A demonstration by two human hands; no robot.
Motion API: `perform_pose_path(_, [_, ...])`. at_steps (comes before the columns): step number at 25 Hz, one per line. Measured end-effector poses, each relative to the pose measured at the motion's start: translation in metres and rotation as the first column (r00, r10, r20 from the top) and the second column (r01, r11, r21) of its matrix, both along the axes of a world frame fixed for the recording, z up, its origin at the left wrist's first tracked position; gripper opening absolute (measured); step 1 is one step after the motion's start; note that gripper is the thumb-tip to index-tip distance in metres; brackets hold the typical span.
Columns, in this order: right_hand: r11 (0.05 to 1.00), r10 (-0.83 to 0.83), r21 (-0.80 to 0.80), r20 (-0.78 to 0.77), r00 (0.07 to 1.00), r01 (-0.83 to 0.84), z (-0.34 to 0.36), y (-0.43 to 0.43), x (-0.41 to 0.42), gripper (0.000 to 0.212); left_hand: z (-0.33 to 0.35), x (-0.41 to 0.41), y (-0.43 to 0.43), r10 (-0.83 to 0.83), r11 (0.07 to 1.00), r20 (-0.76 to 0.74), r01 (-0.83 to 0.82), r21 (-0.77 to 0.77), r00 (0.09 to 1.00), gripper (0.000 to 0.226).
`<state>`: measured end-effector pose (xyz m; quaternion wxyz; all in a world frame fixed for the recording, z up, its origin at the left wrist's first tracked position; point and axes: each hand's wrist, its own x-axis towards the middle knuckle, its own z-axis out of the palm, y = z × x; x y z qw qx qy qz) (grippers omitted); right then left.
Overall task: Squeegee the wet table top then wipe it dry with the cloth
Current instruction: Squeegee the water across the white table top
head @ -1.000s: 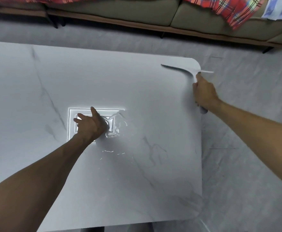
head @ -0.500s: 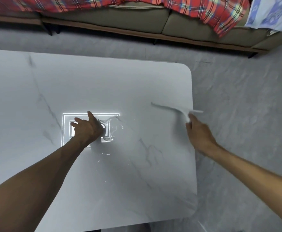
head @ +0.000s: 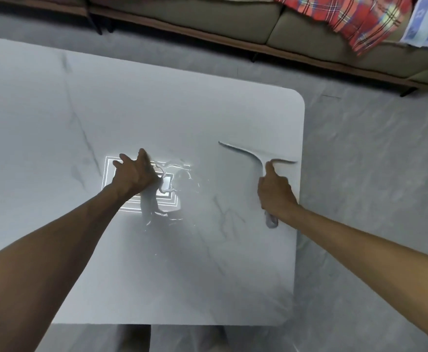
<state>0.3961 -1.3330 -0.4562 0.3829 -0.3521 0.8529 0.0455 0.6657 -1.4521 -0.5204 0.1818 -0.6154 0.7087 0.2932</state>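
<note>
The right hand [head: 275, 193] is wrapped tight around the handle of the squeegee [head: 257, 158], thumb pointing up along the stem toward the blade. The handle's pale butt end sticks out below the wrist, at about 6 o'clock from the fist. The blade runs as a thin, slightly curved line across the top of the stem, from about 10 o'clock of the hand over to 2 o'clock, and its right tip reaches almost to the right edge of the table top [head: 157, 110]. Whether the blade edge presses on the surface or hovers just above it cannot be told from this view.

The left hand [head: 133, 174] lies on the table near its middle, fingers spread and loose, holding nothing; the palm faces down and seems to rest on the surface. It covers part of a bright reflection [head: 172, 194] of nested rectangles, and thin glinting streaks of water [head: 182, 174] spread from the hand toward 3 o'clock and 5 o'clock. The two hands are well apart, the squeegee at 3 o'clock from the left hand.

The table top is white with faint grey veins and rounded corners. Beyond it, at 12 o'clock, a sofa [head: 208, 13] stands on the grey floor [head: 373, 174], with a red plaid blanket [head: 355, 19] hanging over it at 1 o'clock.
</note>
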Motion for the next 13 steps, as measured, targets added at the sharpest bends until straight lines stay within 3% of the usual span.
perform_pose_path(2, [0.998,0.056,0.032,0.101,0.993,-0.059,0.019,0.019,0.014,0.03,0.008,0.016,-0.002,0.027,0.999,-0.011,-0.026,0.023,1.0,0.049])
perform_pose_path(4, [0.993,0.12,0.0,0.1,0.988,-0.12,0.027,-0.002,0.017,0.018,0.012,0.041,0.004,0.095,0.994,-0.098,-0.088,0.068,0.991,0.059])
perform_pose_path(6, [0.987,0.14,-0.084,0.035,0.989,-0.137,0.022,-0.049,0.018,0.023,0.017,0.068,0.019,0.194,0.981,-0.097,-0.192,0.03,0.976,0.06])
perform_pose_path(10, [0.966,0.125,-0.234,0.056,0.991,-0.109,-0.003,-0.136,0.051,0.02,0.016,0.115,0.062,0.105,0.994,0.021,-0.106,0.005,0.994,0.065])
perform_pose_path(13, [0.958,0.162,-0.245,0.05,0.986,-0.145,-0.024,-0.144,0.096,0.025,0.012,0.141,0.098,0.168,0.985,0.084,-0.171,0.035,0.982,0.067])
